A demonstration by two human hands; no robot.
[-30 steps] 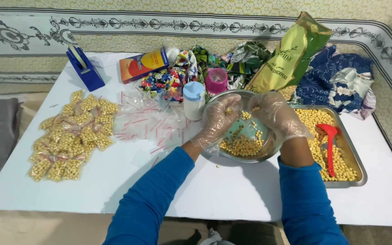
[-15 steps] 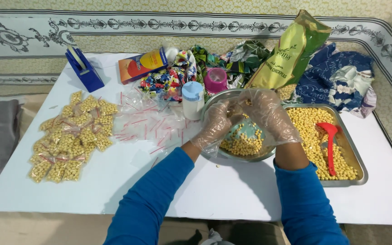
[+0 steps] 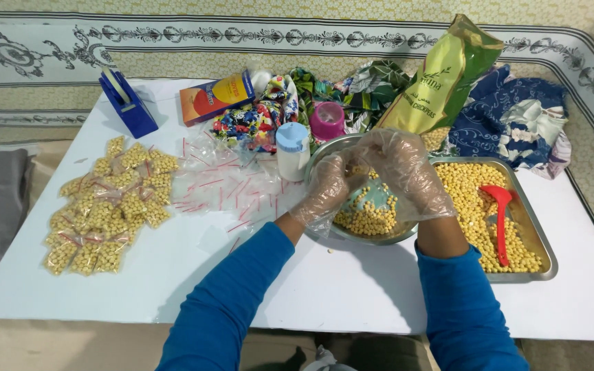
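Over the steel bowl (image 3: 324, 152), the gloved left hand (image 3: 328, 185) and right hand (image 3: 407, 172) meet, seemingly pinching a small bag together; chickpeas (image 3: 367, 220) lie below. A loose pinch could spill peas outside the bowl.

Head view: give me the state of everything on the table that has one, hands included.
Left hand: gloved, over the bowl, grip unclear.
Right hand: gloved, over the bowl, grip unclear.
Round metal bowl: partly filled with chickpeas.
Metal tray: full of chickpeas.
Red scoop: lying in tray.
Chickpea bag: open, propped up.
Small packets: filled, piled.
White bottle: capped, upright.
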